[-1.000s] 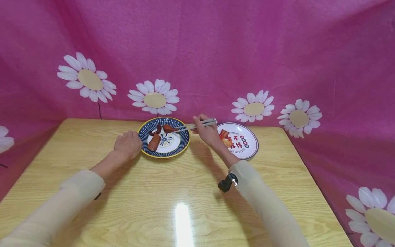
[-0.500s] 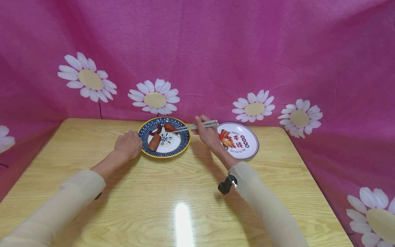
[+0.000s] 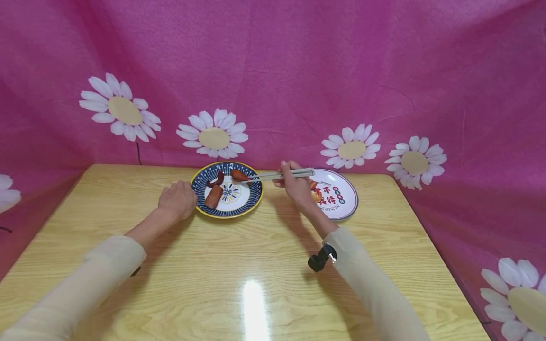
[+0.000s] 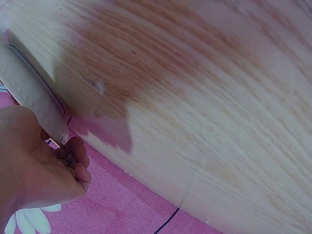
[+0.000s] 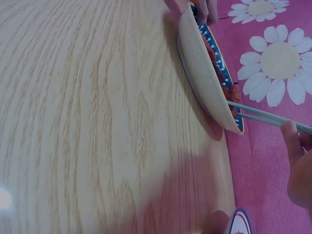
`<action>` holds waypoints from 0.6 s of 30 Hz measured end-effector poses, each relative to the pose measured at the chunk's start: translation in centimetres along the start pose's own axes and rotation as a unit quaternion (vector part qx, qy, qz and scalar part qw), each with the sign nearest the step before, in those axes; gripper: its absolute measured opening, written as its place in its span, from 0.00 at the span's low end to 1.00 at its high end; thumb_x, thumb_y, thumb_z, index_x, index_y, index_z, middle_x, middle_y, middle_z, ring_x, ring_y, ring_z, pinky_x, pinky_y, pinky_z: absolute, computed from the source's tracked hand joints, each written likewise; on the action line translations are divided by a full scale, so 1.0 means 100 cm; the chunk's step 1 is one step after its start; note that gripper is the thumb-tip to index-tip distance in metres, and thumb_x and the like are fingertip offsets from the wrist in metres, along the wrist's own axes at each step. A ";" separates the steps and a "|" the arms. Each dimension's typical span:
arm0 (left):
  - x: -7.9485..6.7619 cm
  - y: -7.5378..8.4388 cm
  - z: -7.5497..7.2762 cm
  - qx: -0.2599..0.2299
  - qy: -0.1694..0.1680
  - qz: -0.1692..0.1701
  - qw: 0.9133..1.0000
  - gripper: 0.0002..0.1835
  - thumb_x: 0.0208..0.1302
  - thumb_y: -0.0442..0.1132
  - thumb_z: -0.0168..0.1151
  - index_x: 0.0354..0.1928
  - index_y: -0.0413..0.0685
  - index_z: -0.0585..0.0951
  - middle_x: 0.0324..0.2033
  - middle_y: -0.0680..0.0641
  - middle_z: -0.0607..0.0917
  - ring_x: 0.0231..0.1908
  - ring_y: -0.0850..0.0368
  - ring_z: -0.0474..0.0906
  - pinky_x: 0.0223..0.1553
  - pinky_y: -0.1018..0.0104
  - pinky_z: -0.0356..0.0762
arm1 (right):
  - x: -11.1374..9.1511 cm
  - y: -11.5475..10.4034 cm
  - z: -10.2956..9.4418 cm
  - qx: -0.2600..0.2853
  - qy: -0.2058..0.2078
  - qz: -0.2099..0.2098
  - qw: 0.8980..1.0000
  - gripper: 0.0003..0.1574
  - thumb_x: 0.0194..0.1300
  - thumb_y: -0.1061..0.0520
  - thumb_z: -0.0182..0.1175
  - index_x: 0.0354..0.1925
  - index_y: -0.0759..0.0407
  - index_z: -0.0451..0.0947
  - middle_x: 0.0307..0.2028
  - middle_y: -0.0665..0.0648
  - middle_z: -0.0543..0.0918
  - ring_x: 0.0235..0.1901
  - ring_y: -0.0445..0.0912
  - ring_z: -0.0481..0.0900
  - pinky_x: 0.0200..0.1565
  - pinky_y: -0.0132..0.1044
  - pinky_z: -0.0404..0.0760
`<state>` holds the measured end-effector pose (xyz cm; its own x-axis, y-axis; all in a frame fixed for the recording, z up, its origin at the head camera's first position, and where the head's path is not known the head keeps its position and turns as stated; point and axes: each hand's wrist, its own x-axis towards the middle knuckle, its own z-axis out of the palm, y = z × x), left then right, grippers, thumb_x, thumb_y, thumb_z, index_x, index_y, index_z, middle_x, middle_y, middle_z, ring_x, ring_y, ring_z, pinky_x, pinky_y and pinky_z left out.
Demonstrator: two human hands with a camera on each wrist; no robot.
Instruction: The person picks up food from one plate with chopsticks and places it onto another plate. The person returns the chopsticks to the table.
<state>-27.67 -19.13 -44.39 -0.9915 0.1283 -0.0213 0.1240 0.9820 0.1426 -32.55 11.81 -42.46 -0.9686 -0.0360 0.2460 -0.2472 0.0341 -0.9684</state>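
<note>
A: What is held at this moment?

B: A pair of chopsticks is pinched in the right hand, and a reddish piece of food is caught between their tips, just above the far rim of the blue patterned plate. The left hand is rested on the desk against that plate's near-left edge; its fingers are seen loosely curled in the wrist view, with nothing gripped.

A: Where could trouble be expected?

B: The piece is held only at the very tips, so it could be dropped onto the desk if the pinch were slackened, or if the sticks were allowed to cross. The plate could also be nudged if the piece were dragged over the rim.

A: Can any writing be read?

B: Red characters and a line of small print are seen on the white plate to the right, partly hidden by the hand; they cannot be made out with certainty. Two more pieces are left on the blue plate.
</note>
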 end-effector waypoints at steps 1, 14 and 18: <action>0.000 0.000 0.000 0.000 0.000 0.000 1.000 0.18 0.73 0.38 0.42 0.42 0.24 0.70 0.36 0.33 0.73 0.45 0.35 0.73 0.46 0.42 0.71 | 0.000 0.000 -0.002 -0.001 -0.001 0.002 1.000 0.23 0.78 0.53 0.50 0.36 0.75 0.72 0.37 0.74 0.79 0.28 0.43 0.85 0.35 0.38 0.85; 0.000 0.001 0.000 0.002 0.003 -0.001 1.000 0.18 0.73 0.38 0.42 0.42 0.23 0.70 0.37 0.31 0.74 0.46 0.34 0.73 0.46 0.41 0.71 | -0.010 -0.015 -0.022 -0.012 -0.011 -0.008 1.000 0.26 0.79 0.52 0.49 0.36 0.78 0.71 0.39 0.72 0.79 0.38 0.63 0.86 0.39 0.43 0.85; 0.000 0.001 -0.001 0.001 0.000 -0.002 1.000 0.18 0.73 0.38 0.41 0.42 0.24 0.70 0.37 0.32 0.73 0.46 0.34 0.73 0.46 0.42 0.71 | -0.011 -0.019 -0.029 -0.017 0.004 -0.008 1.000 0.25 0.79 0.53 0.48 0.36 0.77 0.71 0.39 0.70 0.79 0.34 0.52 0.87 0.38 0.41 0.85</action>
<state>-27.63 -19.05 -44.32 -0.9919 0.1249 -0.0208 0.1208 0.9828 0.1396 -31.08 14.66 -40.77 -0.9648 -0.0291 0.2615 -0.2629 0.0667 -0.9625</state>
